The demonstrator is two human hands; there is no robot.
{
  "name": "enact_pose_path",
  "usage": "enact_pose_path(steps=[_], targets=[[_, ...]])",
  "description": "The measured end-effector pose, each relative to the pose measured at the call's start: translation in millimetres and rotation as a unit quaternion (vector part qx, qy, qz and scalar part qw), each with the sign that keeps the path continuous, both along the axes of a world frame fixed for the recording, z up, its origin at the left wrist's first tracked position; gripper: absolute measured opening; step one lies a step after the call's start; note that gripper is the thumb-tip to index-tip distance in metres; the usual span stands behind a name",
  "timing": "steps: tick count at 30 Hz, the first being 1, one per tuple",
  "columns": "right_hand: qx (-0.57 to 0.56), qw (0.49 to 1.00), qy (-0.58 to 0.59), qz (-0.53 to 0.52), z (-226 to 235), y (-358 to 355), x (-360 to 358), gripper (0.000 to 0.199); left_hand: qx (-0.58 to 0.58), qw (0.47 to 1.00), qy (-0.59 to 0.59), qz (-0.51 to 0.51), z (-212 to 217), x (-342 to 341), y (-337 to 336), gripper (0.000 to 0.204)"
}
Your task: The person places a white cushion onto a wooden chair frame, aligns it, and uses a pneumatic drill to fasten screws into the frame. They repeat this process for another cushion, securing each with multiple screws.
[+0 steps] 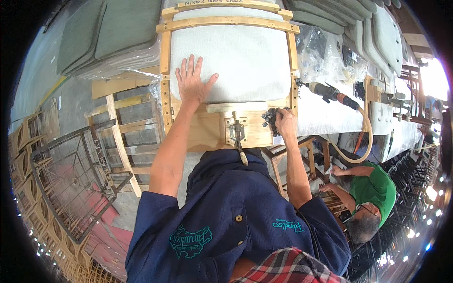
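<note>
Pale grey fabric covers the cushion (236, 56), which sits inside a wooden jig (166, 94) on the bench ahead of the person. The left hand (192, 81) lies flat on the cushion's near left part, fingers (191, 63) spread and straight, holding nothing, the thumb pointing toward the cushion's middle. Just beyond the fingertips the fabric runs on to a wooden crossbar (226, 21). Beside the little finger stands the jig's left rail, drilled with a row of holes.

The right hand (284, 120) rests at the jig's near right corner, fingers curled around a cluster of dark screws (271, 118); how tightly they grip cannot be told. Between the two hands, on the near board, a metal toggle clamp (237, 132) points back toward the person.

Just past the right hand's knuckles a pneumatic screwdriver (328, 91) lies on the white bench top (325, 118), its orange hose (365, 141) looping down off the edge. Green cushions (113, 28) are stacked well beyond the left hand's fingers. A wire rack (71, 179) stands on the floor to the left. Low on the right, another person in a green shirt (375, 188) bends over wooden frames.
</note>
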State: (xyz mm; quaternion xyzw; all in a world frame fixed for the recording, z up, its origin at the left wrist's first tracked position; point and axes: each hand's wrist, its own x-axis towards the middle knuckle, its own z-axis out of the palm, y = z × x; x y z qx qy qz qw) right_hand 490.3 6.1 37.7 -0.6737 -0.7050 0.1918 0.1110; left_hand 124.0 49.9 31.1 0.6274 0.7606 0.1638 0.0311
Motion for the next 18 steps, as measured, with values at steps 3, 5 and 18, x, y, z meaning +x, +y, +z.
enact_pose_path(steps=[3,5,18], targets=[[-0.026,1.000,-0.006,0.000,-2.6,4.3,2.2,0.017,-0.007,1.000,-0.010,0.002,4.8,-0.1,-1.0,0.084],[-0.042,0.999,-0.007,-0.006,-0.5,5.3,3.1,0.018,-0.005,1.000,-0.015,-0.003,6.0,-0.2,-0.5,0.084],[-0.046,0.991,-0.121,-0.025,2.2,4.8,-27.5,0.029,0.041,0.999,-0.034,-0.011,-0.3,0.5,-4.4,0.085]])
